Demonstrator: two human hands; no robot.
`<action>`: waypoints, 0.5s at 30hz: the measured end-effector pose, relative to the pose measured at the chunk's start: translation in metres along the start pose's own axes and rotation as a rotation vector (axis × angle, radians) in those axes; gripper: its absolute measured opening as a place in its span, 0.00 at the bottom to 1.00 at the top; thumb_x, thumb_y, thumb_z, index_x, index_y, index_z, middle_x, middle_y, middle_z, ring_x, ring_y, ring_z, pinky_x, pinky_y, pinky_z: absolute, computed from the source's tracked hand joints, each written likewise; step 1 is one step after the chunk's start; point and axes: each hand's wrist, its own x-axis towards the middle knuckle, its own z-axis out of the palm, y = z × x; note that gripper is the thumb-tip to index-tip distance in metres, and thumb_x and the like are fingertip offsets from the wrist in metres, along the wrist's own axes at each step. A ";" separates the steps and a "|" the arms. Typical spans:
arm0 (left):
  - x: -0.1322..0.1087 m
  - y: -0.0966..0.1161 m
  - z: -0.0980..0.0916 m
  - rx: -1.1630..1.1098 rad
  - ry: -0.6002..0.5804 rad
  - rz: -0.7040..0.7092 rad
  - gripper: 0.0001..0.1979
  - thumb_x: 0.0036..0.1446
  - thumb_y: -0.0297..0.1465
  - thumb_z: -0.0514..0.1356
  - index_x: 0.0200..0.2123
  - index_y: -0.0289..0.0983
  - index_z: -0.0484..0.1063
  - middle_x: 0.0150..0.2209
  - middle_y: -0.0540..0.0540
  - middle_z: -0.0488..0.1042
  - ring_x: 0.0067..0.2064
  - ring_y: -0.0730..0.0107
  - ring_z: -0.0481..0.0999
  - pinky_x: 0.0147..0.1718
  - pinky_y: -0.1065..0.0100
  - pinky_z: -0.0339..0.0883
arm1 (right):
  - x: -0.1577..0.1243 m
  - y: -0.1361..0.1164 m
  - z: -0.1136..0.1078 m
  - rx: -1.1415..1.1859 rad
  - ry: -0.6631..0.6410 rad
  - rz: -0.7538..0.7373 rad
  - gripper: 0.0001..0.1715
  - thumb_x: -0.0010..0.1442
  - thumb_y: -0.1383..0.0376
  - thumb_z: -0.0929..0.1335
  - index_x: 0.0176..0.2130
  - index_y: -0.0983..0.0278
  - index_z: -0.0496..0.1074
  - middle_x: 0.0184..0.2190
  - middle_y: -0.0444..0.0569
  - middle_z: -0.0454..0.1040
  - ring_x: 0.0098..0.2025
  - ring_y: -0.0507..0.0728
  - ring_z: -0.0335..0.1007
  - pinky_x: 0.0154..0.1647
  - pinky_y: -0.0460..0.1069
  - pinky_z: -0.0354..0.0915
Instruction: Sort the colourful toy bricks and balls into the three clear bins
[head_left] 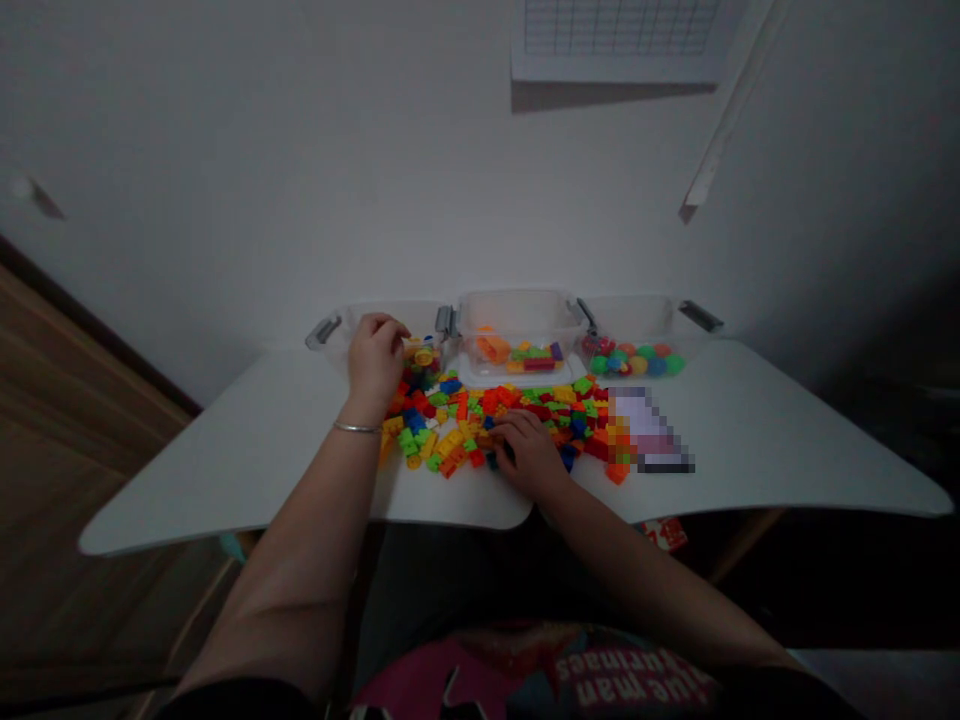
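A heap of small coloured building bricks (510,415) lies on the white table (750,450). My left hand (375,358) is raised over the left clear bin (352,330), fingers curled in a pinch around a small yellow brick (414,348). My right hand (529,450) rests palm down on the near side of the heap, fingers bent over bricks; what it grips is hidden. A thin bracelet circles my left wrist.
Three clear plastic bins stand in a row against the wall: the left one, a middle bin (517,325) with orange and green pieces, and a right bin (637,330) with coloured balls. A pixelated card (652,435) lies right of the heap. Wooden panel at left.
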 end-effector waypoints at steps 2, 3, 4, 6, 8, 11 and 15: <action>0.002 -0.001 0.000 0.056 -0.058 0.023 0.12 0.57 0.25 0.52 0.36 0.38 0.75 0.47 0.42 0.74 0.47 0.61 0.73 0.45 0.63 0.68 | 0.000 0.001 0.000 0.002 0.004 -0.006 0.12 0.60 0.71 0.66 0.41 0.61 0.76 0.46 0.55 0.78 0.54 0.63 0.69 0.60 0.63 0.67; 0.001 -0.002 0.001 0.097 -0.096 0.037 0.12 0.58 0.26 0.52 0.36 0.38 0.76 0.47 0.41 0.74 0.48 0.60 0.73 0.44 0.62 0.68 | 0.000 0.001 0.000 0.006 0.005 -0.005 0.12 0.59 0.71 0.66 0.42 0.62 0.76 0.46 0.55 0.77 0.54 0.63 0.69 0.60 0.63 0.67; -0.001 -0.002 0.001 0.141 -0.137 0.052 0.12 0.59 0.27 0.52 0.37 0.37 0.76 0.48 0.40 0.75 0.48 0.58 0.74 0.43 0.61 0.68 | 0.000 0.001 0.000 0.008 0.006 -0.001 0.13 0.59 0.71 0.65 0.43 0.62 0.76 0.46 0.55 0.77 0.54 0.63 0.69 0.60 0.63 0.67; -0.006 -0.002 0.003 0.214 -0.206 0.085 0.12 0.61 0.29 0.52 0.39 0.37 0.76 0.50 0.39 0.75 0.49 0.55 0.74 0.44 0.59 0.68 | 0.000 0.001 0.001 0.010 0.007 0.012 0.15 0.59 0.71 0.65 0.45 0.62 0.76 0.47 0.55 0.78 0.55 0.64 0.69 0.61 0.63 0.66; -0.010 -0.004 0.005 0.247 -0.235 0.115 0.13 0.61 0.30 0.51 0.40 0.37 0.76 0.51 0.38 0.75 0.50 0.54 0.73 0.46 0.58 0.68 | 0.000 0.001 0.001 0.004 0.009 0.018 0.17 0.58 0.71 0.65 0.47 0.63 0.75 0.47 0.56 0.78 0.55 0.64 0.69 0.61 0.63 0.67; -0.014 -0.005 0.009 0.246 -0.233 0.140 0.14 0.60 0.28 0.51 0.43 0.36 0.75 0.53 0.37 0.74 0.53 0.54 0.72 0.52 0.57 0.66 | 0.000 0.001 0.002 -0.007 0.009 0.016 0.18 0.57 0.71 0.65 0.48 0.64 0.74 0.47 0.57 0.78 0.55 0.64 0.69 0.60 0.63 0.67; -0.015 -0.006 0.013 0.265 -0.271 0.139 0.16 0.59 0.30 0.52 0.48 0.33 0.71 0.48 0.33 0.75 0.53 0.49 0.71 0.55 0.51 0.64 | 0.000 0.000 0.002 -0.006 0.015 0.027 0.18 0.58 0.71 0.65 0.48 0.63 0.74 0.47 0.56 0.78 0.55 0.64 0.69 0.61 0.63 0.67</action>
